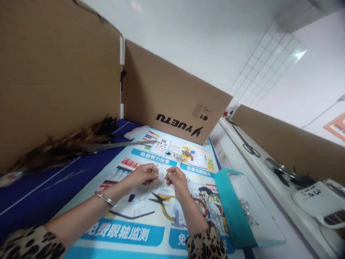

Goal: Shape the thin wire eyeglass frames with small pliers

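Observation:
My left hand (147, 175), a silver bangle at its wrist, is closed in a pinch; what its fingertips hold is too small to make out. Close beside it, my right hand (176, 180) pinches a thin, pale, wire-like piece (163, 183) pointing toward the left hand. Both hands are above a printed sheet (126, 248). Just below them lie pliers (167, 208) with black jaws and yellow handles. A small black object (131, 198) and a long dark thin strip (132, 216) are nearer my left forearm. Thin bent wires lie around the hands.
Right of my right forearm are red-rimmed rings (201, 205) and tangled wire pieces. A teal and white open box (233, 212) holds more wire bits. Brown feather-like bundles (78, 142) lie at left. Cardboard walls (172, 90) stand behind; scissors (250, 148) rest on the white ledge.

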`<state>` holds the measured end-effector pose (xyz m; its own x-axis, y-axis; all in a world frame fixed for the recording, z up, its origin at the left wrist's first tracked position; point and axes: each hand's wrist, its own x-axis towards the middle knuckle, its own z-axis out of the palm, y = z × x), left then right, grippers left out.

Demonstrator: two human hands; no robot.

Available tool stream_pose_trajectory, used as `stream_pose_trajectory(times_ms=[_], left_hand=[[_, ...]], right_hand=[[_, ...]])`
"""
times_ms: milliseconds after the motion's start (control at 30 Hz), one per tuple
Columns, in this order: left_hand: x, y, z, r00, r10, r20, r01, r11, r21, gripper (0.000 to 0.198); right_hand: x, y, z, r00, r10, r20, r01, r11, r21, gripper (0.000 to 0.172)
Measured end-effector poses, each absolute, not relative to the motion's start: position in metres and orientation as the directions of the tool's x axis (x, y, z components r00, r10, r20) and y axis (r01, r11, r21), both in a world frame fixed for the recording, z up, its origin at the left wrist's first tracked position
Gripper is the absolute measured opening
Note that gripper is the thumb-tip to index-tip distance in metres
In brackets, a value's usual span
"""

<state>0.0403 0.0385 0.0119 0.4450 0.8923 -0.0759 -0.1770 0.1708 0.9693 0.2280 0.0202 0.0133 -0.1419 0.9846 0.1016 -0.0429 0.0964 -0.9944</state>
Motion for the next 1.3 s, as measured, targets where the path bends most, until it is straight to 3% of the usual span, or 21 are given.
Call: stream_pose_trajectory(times_ms=[300,600,1033,1200,1300], left_hand=[[0.028,0.021,-0.011,0.512,0.85,-0.124,-0.117,0.212,0.97,0.021],[0.022,0.019,-0.01,0.542,0.826,-0.155,-0.096,0.244,0.965,0.023],[0.021,0.013,-0.002,0.571,0.804,-0.166,-0.072,0.25,0.966,0.025],[0.023,0.017,-0.013,0.575,0.813,-0.089,-0.079,0.164,0.983,0.021],[0.024,0.019,-0.02,0.537,0.843,-0.021,-0.012,0.033,0.999,0.038]], right_hand=[[0.211,-0.009,-0.005,-0.102,0.991,0.089,-0.03,0.086,-0.996,0.021],[0.208,-0.014,-0.012,-0.076,0.977,0.2,0.085,0.206,-0.975,0.021],[0.206,-0.014,-0.008,-0.003,0.992,0.127,0.086,0.127,-0.988,0.015],[0.206,-0.013,-0.008,-0.002,0.994,0.11,0.094,0.11,-0.99,0.011],[0.206,-0.013,-0.008,-0.011,0.993,0.121,0.121,0.122,-0.985,0.01]])
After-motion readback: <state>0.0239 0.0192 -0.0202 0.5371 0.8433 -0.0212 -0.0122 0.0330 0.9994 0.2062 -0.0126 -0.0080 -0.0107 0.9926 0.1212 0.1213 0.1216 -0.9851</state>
